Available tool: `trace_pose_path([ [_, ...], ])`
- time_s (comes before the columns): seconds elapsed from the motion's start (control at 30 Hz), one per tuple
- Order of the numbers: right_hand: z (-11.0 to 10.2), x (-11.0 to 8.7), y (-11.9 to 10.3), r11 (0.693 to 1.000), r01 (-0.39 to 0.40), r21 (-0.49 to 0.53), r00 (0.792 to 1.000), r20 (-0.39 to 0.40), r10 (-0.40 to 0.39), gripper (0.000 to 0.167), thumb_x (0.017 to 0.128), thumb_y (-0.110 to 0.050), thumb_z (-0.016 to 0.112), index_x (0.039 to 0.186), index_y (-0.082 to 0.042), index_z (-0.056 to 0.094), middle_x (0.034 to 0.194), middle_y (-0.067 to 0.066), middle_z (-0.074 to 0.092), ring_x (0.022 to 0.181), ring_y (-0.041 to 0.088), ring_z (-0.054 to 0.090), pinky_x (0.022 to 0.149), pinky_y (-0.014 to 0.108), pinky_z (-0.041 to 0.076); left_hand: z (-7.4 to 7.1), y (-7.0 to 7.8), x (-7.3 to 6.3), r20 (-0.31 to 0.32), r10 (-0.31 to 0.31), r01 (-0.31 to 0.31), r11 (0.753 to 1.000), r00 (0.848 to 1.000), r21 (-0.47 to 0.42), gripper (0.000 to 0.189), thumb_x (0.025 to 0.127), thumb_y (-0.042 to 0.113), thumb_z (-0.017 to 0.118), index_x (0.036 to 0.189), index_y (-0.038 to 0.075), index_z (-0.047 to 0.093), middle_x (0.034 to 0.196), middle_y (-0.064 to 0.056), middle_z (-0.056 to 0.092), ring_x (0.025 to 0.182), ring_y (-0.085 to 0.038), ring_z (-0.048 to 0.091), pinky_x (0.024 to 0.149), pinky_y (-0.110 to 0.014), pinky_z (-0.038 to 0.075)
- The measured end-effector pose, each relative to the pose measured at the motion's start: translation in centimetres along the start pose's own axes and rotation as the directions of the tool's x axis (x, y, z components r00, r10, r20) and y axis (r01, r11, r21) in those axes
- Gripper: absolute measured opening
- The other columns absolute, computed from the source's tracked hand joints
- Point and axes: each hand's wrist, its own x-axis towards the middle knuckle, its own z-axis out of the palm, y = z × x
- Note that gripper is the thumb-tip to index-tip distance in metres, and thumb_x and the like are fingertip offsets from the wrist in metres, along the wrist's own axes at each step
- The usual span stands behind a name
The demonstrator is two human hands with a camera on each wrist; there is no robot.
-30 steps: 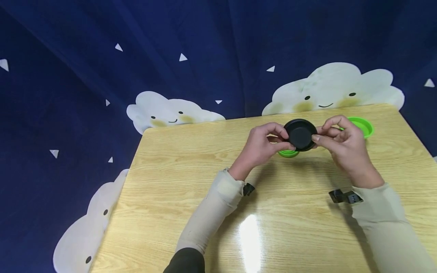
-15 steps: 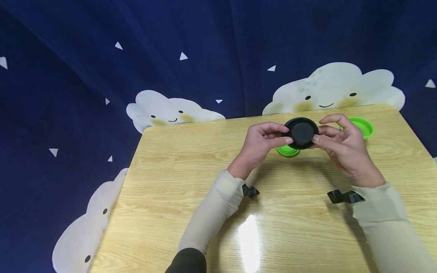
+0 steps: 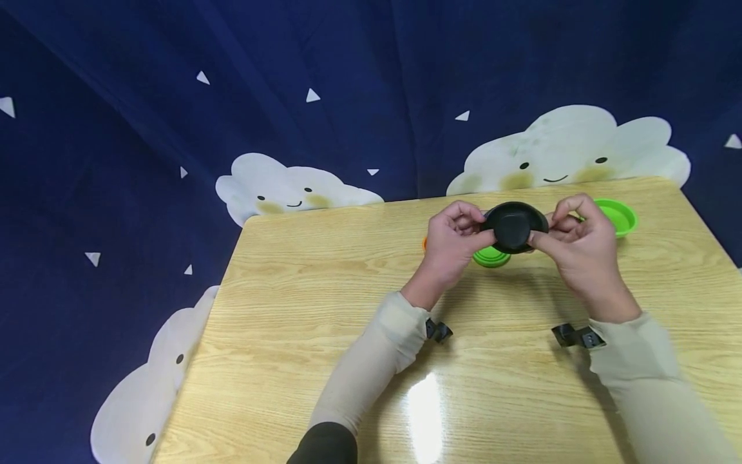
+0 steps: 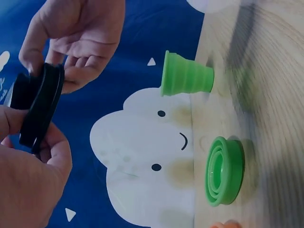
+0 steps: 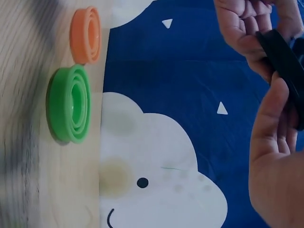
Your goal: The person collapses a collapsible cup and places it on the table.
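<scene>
Along the left and far sides hangs a dark blue curtain (image 3: 348,71) printed with small white triangles and three smiling clouds (image 3: 290,187), one at the left and two beyond the far edge of the wood-grain counter (image 3: 278,322). One orange collapsible cup (image 5: 86,35) lies flattened on the far part, rings facing up, mostly screened in the head view by the left hand (image 3: 451,243). That hand pinches the left side of the single black collapsible cup (image 3: 513,229), its thumb on the face and its fingers curled behind the rim. Just right of the orange cup sits a flattened green cup (image 3: 491,258), rings also up, partly covered by the black one. The black cup is held above the far right part of the counter, its round face turned up and towards the person; its widest line runs left to right, from hand to hand, nearly level. The right hand (image 3: 588,251) pinches its right side, thumb on the near face. Farthest right, beyond that hand, a second green cup (image 4: 187,75) stands extended and upright, mouth up. That makes four cups: one black, one orange, two green. Two small black cameras (image 3: 438,331) sit at the wrists, one each.
</scene>
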Motion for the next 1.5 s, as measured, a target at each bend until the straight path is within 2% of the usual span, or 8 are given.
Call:
trace_pose_path([
  [0.3,0.4,0.1,0.8,0.956,0.207,-0.207,0.974,-0.054,-0.222,0.027,0.074,0.027,0.066,0.082,0.021,0.040,0.077,0.014,0.064,0.060,0.012,0.063,0.054,0.016,0.052,0.8,0.0,0.0,0.030,0.122,-0.125,0.988,0.992,0.094,0.033,0.077,-0.025,0.059,0.080,-0.001,0.037,0.081,-0.006,0.062,0.074,-0.009,0.055,0.062,-0.020,0.043],
  [0.57,1.1,0.0,0.4,0.855,0.233,-0.463,0.960,-0.033,-0.279,0.016,0.075,0.025,0.062,0.090,0.021,0.058,0.085,0.009,0.066,0.075,0.008,0.068,0.067,0.014,0.055,0.4,0.3,-0.2,0.063,0.217,-0.225,0.955,0.974,0.193,0.015,0.083,-0.025,0.058,0.087,-0.010,0.058,0.092,-0.019,0.067,0.086,-0.009,0.065,0.072,-0.021,0.052],
  [0.73,1.0,-0.1,0.0,0.876,0.232,-0.422,0.963,-0.027,-0.267,0.021,0.080,0.023,0.065,0.101,0.018,0.069,0.098,0.011,0.072,0.081,0.010,0.071,0.071,0.015,0.056,0.3,0.6,-0.3,0.100,0.261,-0.276,0.942,0.960,0.189,0.013,0.086,-0.023,0.061,0.096,-0.018,0.068,0.114,-0.030,0.067,0.104,-0.009,0.066,0.077,-0.022,0.055],
  [0.87,0.7,-0.1,-0.2,0.870,0.244,-0.428,0.962,-0.003,-0.271,0.022,0.083,0.020,0.067,0.104,0.016,0.071,0.103,0.011,0.074,0.082,0.012,0.072,0.072,0.018,0.057,0.6,1.6,-0.8,0.127,0.305,-0.323,0.932,0.944,0.163,0.015,0.085,-0.025,0.061,0.100,-0.024,0.065,0.118,-0.037,0.062,0.108,-0.011,0.066,0.086,-0.036,0.058],
  [1.1,0.8,0.1,0.0,0.876,0.260,-0.405,0.962,0.032,-0.271,0.021,0.085,0.021,0.061,0.102,0.015,0.072,0.104,0.014,0.073,0.086,0.013,0.073,0.072,0.017,0.057,0.8,2.6,-1.1,0.162,0.299,-0.326,0.926,0.941,0.189,0.019,0.088,-0.022,0.060,0.106,-0.024,0.064,0.124,-0.037,0.060,0.115,-0.014,0.064,0.094,-0.041,0.055],
  [1.17,0.9,0.0,0.1,0.853,0.261,-0.452,0.963,0.057,-0.264,0.024,0.086,0.022,0.059,0.103,0.014,0.073,0.106,0.014,0.072,0.090,0.012,0.072,0.073,0.017,0.056,0.7,2.4,-1.0,0.192,0.315,-0.360,0.887,0.929,0.288,0.020,0.089,-0.021,0.060,0.107,-0.021,0.067,0.124,-0.034,0.061,0.115,-0.015,0.064,0.094,-0.037,0.055],
  [1.3,1.4,-0.2,-0.2,0.780,0.269,-0.564,0.960,0.094,-0.263,0.027,0.089,0.019,0.056,0.106,0.008,0.075,0.108,0.015,0.070,0.098,0.011,0.068,0.080,0.015,0.054,0.0,1.1,-0.5,0.275,0.374,-0.464,0.737,0.886,0.491,0.025,0.090,-0.014,0.062,0.111,-0.008,0.073,0.124,-0.023,0.066,0.116,-0.014,0.063,0.090,-0.027,0.055],
  [1.5,0.9,-0.1,0.2,0.705,0.346,-0.619,0.934,0.155,-0.322,0.031,0.086,0.019,0.058,0.107,0.004,0.076,0.109,0.015,0.070,0.094,0.011,0.066,0.079,0.014,0.053,-0.4,0.8,-0.1,0.349,0.451,-0.567,0.579,0.822,0.587,0.027,0.087,-0.011,0.064,0.110,-0.003,0.076,0.121,-0.019,0.068,0.111,-0.015,0.065,0.083,-0.018,0.053],
])
